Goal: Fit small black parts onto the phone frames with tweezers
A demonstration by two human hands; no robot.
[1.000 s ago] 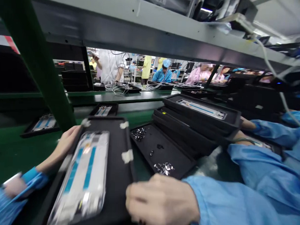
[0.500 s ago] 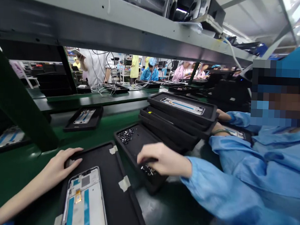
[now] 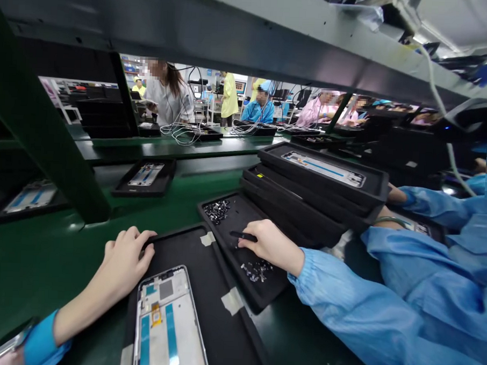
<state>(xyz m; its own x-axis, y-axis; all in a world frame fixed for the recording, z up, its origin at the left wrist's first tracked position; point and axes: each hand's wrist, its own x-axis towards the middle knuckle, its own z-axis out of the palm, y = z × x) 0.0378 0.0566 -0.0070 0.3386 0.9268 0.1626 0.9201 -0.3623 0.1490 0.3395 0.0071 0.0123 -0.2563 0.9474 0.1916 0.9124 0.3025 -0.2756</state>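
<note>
My left hand (image 3: 125,261) is closed around the far left corner of a black tray (image 3: 218,289), thumb inside the rim. In that tray lies a silver phone frame (image 3: 168,324) with blue strips and an orange flex piece. My right hand (image 3: 271,244) pinches a dark tool that looks like tweezers (image 3: 243,236), above a second black tray (image 3: 228,238). That tray holds a pile of tiny dark parts (image 3: 217,211) at its far end and scattered small silvery parts (image 3: 256,270) at its near end. Whether the tips hold a part is too small to tell.
Stacked black trays (image 3: 291,201) stand behind the parts tray, the top one with a phone frame (image 3: 325,169). A co-worker's blue sleeves (image 3: 436,204) are close on the right. A green post (image 3: 48,120) slants at left; a grey shelf (image 3: 217,39) hangs overhead.
My right hand has lifted and drawn back from the near parts, and the dark tool now shows. My left hand's fingers have curled more over the tray corner. The whole view has shifted.
</note>
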